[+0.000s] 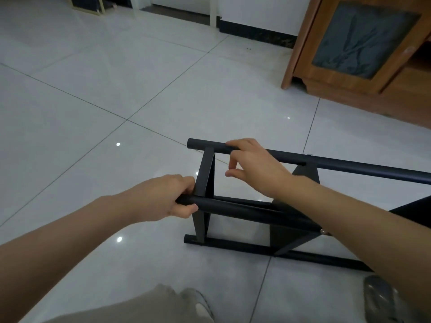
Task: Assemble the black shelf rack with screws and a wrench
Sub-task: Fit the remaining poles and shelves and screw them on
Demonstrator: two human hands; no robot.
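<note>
While on its side, rack (245,209) in left grip (172,199)

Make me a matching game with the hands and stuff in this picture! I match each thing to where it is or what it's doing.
Things:
1. left hand
2. right hand
3. wooden cabinet
4. grey shoe

Places:
A. rests on the far tube
B. top right of the picture
C. grips the near tube at its end
D. bottom edge, on the floor

Pairs: 1-C, 2-A, 3-B, 4-D.
</note>
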